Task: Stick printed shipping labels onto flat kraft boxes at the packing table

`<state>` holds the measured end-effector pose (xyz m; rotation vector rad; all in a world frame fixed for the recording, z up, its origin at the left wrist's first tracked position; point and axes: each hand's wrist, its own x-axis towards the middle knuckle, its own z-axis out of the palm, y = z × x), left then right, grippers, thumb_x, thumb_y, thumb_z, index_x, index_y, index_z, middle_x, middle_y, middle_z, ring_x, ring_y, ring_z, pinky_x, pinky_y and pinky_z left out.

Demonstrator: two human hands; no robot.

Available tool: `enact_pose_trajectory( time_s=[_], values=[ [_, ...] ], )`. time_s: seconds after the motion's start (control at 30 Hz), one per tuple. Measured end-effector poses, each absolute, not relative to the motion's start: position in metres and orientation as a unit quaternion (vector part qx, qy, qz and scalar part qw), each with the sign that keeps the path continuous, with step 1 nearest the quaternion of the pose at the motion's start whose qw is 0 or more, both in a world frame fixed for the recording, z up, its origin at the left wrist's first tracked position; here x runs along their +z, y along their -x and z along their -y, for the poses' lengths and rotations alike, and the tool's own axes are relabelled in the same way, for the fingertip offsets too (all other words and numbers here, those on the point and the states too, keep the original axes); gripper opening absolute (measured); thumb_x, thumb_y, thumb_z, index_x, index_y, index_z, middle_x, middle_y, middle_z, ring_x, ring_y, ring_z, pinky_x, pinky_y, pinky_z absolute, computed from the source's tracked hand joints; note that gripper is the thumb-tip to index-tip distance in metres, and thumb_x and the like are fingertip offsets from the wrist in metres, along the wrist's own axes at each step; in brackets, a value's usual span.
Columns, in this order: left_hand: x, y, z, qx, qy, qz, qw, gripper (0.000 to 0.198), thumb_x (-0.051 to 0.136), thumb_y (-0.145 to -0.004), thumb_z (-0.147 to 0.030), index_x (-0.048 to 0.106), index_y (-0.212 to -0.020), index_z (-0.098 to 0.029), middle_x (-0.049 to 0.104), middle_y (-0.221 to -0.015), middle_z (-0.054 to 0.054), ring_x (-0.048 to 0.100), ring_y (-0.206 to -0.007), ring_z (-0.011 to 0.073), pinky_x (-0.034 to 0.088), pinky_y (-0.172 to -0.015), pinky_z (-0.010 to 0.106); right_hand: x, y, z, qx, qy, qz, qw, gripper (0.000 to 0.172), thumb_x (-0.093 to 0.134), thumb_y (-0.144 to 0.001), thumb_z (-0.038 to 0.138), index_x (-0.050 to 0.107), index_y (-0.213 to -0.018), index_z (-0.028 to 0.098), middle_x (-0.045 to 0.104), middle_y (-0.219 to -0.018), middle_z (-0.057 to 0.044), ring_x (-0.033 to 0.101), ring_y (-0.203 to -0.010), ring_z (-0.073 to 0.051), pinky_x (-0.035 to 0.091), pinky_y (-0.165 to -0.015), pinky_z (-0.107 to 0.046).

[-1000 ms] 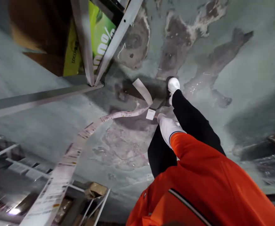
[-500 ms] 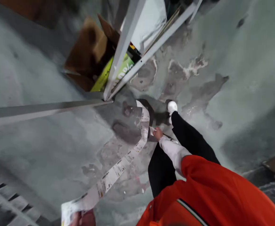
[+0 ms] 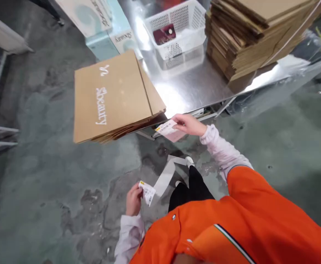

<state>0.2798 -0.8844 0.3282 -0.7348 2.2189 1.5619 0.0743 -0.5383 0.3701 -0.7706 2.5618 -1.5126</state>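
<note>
My left hand (image 3: 133,200) pinches the end of a strip of printed shipping labels (image 3: 147,193), and the strip's white back (image 3: 165,177) trails down toward my shoes. My right hand (image 3: 189,124) is closed on a printed label (image 3: 171,131) with a yellow mark, just off the table's front edge. Whether this label joins the same strip cannot be made out. Near it, flattened cardboard boxes marked "Sbeauty" (image 3: 110,97) lie stacked, overhanging the table corner.
On the metal table (image 3: 182,86) stand a white perforated basket (image 3: 177,31) with a dark red item inside, a tall pile of flattened cartons (image 3: 248,40) and pale blue-white boxes (image 3: 108,29). Wet patches mark the floor (image 3: 39,183). Metal frame bars (image 3: 0,128) stand at left.
My view has lifted from the floor to the table. Both hands have come up, the right one from near my feet to the table edge; the label strip now shows its white back.
</note>
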Motion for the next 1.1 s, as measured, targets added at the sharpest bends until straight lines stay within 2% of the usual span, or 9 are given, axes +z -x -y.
enact_pose_trajectory(
  time_s=[0.07,0.23,0.4,0.57,0.67,0.77,0.83,0.97,1.1],
  values=[
    [0.354,-0.285,0.881,0.568,0.245,-0.773,0.141,0.015,0.056,-0.056,-0.034,0.06,-0.055,-0.019,0.057,-0.06,0.005,0.052,-0.062,0.0196,0.043,-0.054,0.028,0.417,-0.053,0.55,-0.47,0.285,-0.834,0.057,0.014,0.058,-0.088,0.028,0.063,-0.093,0.016,0.061,-0.08,0.0,0.05,-0.07,-0.013,0.038,-0.069,-0.025],
    [0.398,-0.28,0.869,0.62,0.253,-0.739,0.074,0.022,0.054,-0.055,-0.036,0.062,-0.061,-0.016,0.055,-0.061,0.003,0.047,-0.06,0.0155,0.038,-0.053,0.025,0.468,-0.024,0.59,-0.325,0.258,-0.902,0.118,0.034,0.05,-0.096,0.037,0.067,-0.079,0.013,0.061,-0.072,-0.002,0.049,-0.067,-0.012,0.031,-0.064,-0.024],
    [0.422,-0.263,0.854,0.658,0.267,-0.704,-0.006,0.021,0.058,-0.054,-0.033,0.064,-0.061,-0.014,0.055,-0.059,0.001,0.045,-0.056,0.0125,0.035,-0.05,0.022,0.471,-0.002,0.619,-0.175,0.187,-0.957,0.139,0.044,0.057,-0.09,0.055,0.075,-0.092,0.015,0.073,-0.092,-0.01,0.064,-0.084,-0.02,0.037,-0.067,-0.026],
    [0.43,-0.254,0.838,0.689,0.273,-0.669,-0.042,0.018,0.059,-0.055,-0.031,0.061,-0.061,-0.015,0.051,-0.056,0.0,0.044,-0.054,0.0111,0.033,-0.048,0.021,0.468,0.023,0.623,-0.081,0.134,-0.964,0.215,0.082,0.057,-0.073,0.082,0.073,-0.111,0.011,0.07,-0.111,-0.019,0.065,-0.104,-0.034,0.047,-0.079,-0.035],
    [0.439,-0.245,0.834,0.699,0.269,-0.66,-0.055,0.019,0.059,-0.056,-0.034,0.06,-0.063,-0.016,0.054,-0.058,0.0,0.046,-0.054,0.0121,0.036,-0.05,0.023,0.486,0.027,0.618,-0.093,0.097,-0.96,0.246,0.081,0.042,-0.084,0.081,0.071,-0.113,0.01,0.068,-0.115,-0.021,0.062,-0.11,-0.035,0.046,-0.089,-0.041],
    [0.458,-0.23,0.833,0.668,0.248,-0.693,-0.108,0.022,0.065,-0.063,-0.036,0.066,-0.07,-0.015,0.063,-0.068,0.003,0.055,-0.065,0.0154,0.044,-0.061,0.026,0.519,0.011,0.612,-0.143,0.067,-0.985,0.064,0.078,0.032,-0.094,0.072,0.067,-0.116,0.006,0.063,-0.12,-0.025,0.057,-0.116,-0.037,0.041,-0.097,-0.049],
    [0.475,-0.218,0.829,0.626,0.223,-0.728,-0.167,0.025,0.069,-0.069,-0.037,0.071,-0.08,-0.015,0.069,-0.08,0.005,0.06,-0.077,0.0181,0.049,-0.074,0.028,0.54,-0.013,0.611,-0.232,0.143,-0.962,-0.003,0.072,0.034,-0.095,0.07,0.068,-0.104,0.007,0.066,-0.11,-0.021,0.059,-0.107,-0.032,0.042,-0.095,-0.046],
    [0.509,-0.203,0.81,0.563,0.149,-0.772,-0.256,0.032,0.064,-0.081,-0.041,0.075,-0.095,-0.014,0.075,-0.096,0.008,0.066,-0.091,0.0219,0.051,-0.086,0.032,0.545,-0.073,0.628,-0.543,0.321,-0.75,0.2,0.061,0.056,-0.082,0.074,0.066,-0.09,0.014,0.068,-0.088,-0.007,0.062,-0.085,-0.019,0.049,-0.082,-0.033],
    [0.526,-0.207,0.804,0.584,0.114,-0.764,-0.25,0.03,0.066,-0.081,-0.04,0.077,-0.092,-0.013,0.075,-0.094,0.009,0.067,-0.087,0.0222,0.053,-0.082,0.031,0.52,-0.114,0.659,-0.763,0.19,-0.567,0.247,0.054,0.077,-0.066,0.065,0.063,-0.085,0.016,0.067,-0.081,-0.002,0.06,-0.073,-0.013,0.05,-0.07,-0.026]
  ],
)
